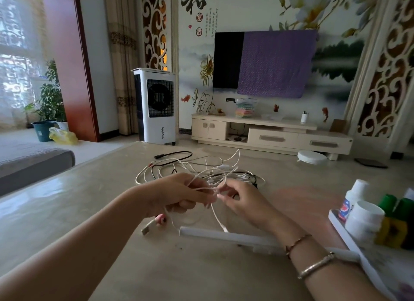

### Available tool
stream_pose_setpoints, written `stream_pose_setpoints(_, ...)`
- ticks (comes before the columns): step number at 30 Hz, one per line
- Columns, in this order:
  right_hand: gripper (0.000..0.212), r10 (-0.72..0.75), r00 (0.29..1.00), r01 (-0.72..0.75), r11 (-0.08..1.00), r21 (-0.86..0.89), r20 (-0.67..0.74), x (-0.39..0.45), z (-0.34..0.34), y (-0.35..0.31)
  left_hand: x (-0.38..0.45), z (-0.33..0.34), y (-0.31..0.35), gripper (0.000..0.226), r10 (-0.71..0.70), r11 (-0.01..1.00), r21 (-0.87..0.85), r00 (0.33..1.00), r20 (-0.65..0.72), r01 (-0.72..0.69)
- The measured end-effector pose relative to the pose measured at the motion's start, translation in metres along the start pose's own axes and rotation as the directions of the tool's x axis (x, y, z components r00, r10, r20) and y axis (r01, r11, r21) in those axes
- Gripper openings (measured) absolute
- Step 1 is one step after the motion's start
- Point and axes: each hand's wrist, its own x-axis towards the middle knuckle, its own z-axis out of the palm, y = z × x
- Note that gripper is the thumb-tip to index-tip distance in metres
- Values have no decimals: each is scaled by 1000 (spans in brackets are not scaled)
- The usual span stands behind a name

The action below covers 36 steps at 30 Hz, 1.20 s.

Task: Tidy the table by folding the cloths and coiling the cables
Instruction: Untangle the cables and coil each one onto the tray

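A tangle of thin white cables point(201, 168) lies in the middle of the beige table point(67, 211), with a black cable point(177, 154) at its far side. My left hand point(177, 193) grips a loop of one white cable above the table. My right hand point(244, 200) pinches the same cable close beside the left fingers. The cable hangs down from the hands; its USB plug point(146, 229) and a pink clip point(161, 219) lie on the table below my left hand. No cloth shows on the table.
A long white bar point(224, 234) lies on the table under my right wrist. At the right edge a white tray point(349, 242) holds white bottles point(364, 220) and green-capped ones. A grey sofa point(31, 164) sits left; beyond are a fan and TV cabinet.
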Motion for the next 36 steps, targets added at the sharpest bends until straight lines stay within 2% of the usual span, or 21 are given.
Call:
stream_pose_setpoints(1, 1, -29, 999, 29, 999, 23, -30, 1, -4, -1, -1, -2, 1, 15, 11, 999, -47, 1000, 2, -10)
stream_pose_setpoints(3, 8, -61, 996, 67, 994, 89, -70, 2, -14, -6, 0, -7, 4, 21, 31, 977, -206, 997, -75, -46)
stream_pose_setpoints(4, 9, -68, 995, 78, 986, 146, -76, 2, -18, -7, 2, -8, 3, 24, 21, 956, -286, 987, -158, -66)
stream_pose_setpoints(6, 7, -98, 988, 126, 961, 245, -123, 1, -29, -13, 7, -7, 1, 30, -16, 934, -340, 933, -360, -115)
stream_pose_setpoints(8, 16, -125, 980, 171, 928, 330, -156, 0, -38, -20, 12, -5, -1, 32, -71, 910, -391, 873, -482, -142)
stream_pose_setpoints(9, 19, -135, 978, 184, 914, 361, -156, 0, -41, -24, 15, -5, -1, 31, -111, 872, -464, 859, -499, -156)
stream_pose_setpoints(12, 21, -152, 982, 186, 879, 440, -112, 1, -44, -35, 19, -8, 5, 29, -203, 679, -701, 861, -465, -219)
stream_pose_setpoints(16, 19, -99, 995, 82, 895, 438, 17, 1, -41, -36, 18, -8, 7, 22, -191, 561, -783, 878, -439, -269)
stream_pose_setpoints(18, 19, -13, 999, -2, 935, 354, 40, 1, -39, -33, 16, -8, 5, 16, -166, 599, -750, 873, -458, -279)
stream_pose_setpoints(21, 20, 82, 996, -66, 950, 304, -41, 1, -41, -29, 12, -4, 0, 9, -138, 803, -577, 895, -424, -150)
stream_pose_setpoints(23, 19, 96, 989, -57, 947, 316, -108, 1, -42, -29, 9, 4, -2, 10, -159, 883, -468, 960, -232, 33)
stream_pose_setpoints(25, 19, 89, 984, -35, 946, 323, -153, 3, -41, -33, 10, 14, -3, 15, -201, 910, -372, 980, -13, 181)
stream_pose_setpoints(27, 20, 81, 983, -29, 956, 291, -167, 4, -37, -35, 15, 22, -4, 16, -217, 920, -330, 976, 28, 214)
stream_pose_setpoints(30, 20, 86, 981, -36, 961, 273, -175, 4, -36, -36, 30, 30, -6, 8, -147, 970, -221, 972, -183, 105)
stream_pose_setpoints(32, 21, 100, 983, -53, 959, 279, -157, 2, -40, -35, 38, 35, -7, 10, -83, 992, -119, 945, -316, 47)
stream_pose_setpoints(34, 23, 112, 985, -84, 976, 201, -130, 0, -43, -32, 46, 38, -8, 12, 5, 999, 45, 881, -473, 18)
stream_pose_setpoints(36, 22, 133, 982, -133, 991, 14, -134, -4, -47, -26, 56, 39, -7, 8, 132, 975, 221, 776, -617, 9)
